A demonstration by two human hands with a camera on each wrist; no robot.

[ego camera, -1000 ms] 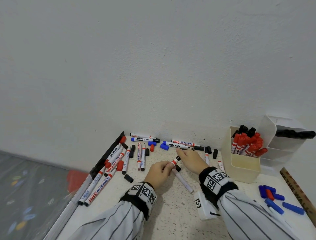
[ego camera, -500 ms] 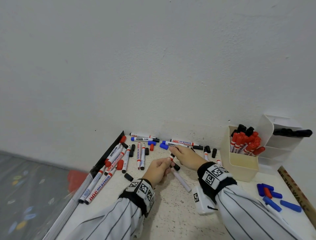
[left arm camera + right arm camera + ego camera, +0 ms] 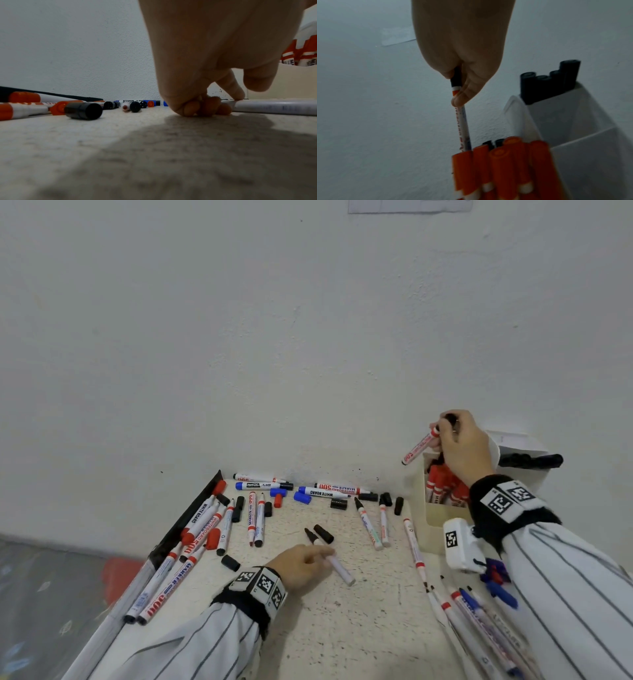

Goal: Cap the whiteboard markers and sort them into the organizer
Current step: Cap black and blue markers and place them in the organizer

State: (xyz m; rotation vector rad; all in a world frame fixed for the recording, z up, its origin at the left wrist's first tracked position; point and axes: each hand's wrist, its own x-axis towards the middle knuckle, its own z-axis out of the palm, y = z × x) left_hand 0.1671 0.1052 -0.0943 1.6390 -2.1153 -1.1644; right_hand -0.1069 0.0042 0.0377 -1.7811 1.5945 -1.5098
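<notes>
My right hand [image 3: 442, 429] pinches a white marker [image 3: 416, 448] with a red band by its black-capped end. It holds that marker above the cream bin [image 3: 436, 529], which is full of red-capped markers [image 3: 505, 169]. In the right wrist view the marker [image 3: 464, 121] hangs from my right hand [image 3: 458, 93], its lower end among those caps. My left hand [image 3: 318, 553] rests on the table. Its index fingertip touches an uncapped white marker [image 3: 339, 568] with a black tip. In the left wrist view my left hand [image 3: 247, 93] has its thumb off the white marker [image 3: 274, 106] and its other fingers curled against the table.
Black-capped markers [image 3: 534, 460] lie in the white organizer [image 3: 513, 440] behind the bin. Several markers and loose caps lie along the black strip [image 3: 191, 508] at left and by the wall. A black cap [image 3: 323, 534] sits beside my left hand. More markers [image 3: 479, 621] lie at right.
My right hand carried the black-capped marker from the table's middle up and right to over the cream bin. My left hand let go of it and came down onto the white marker.
</notes>
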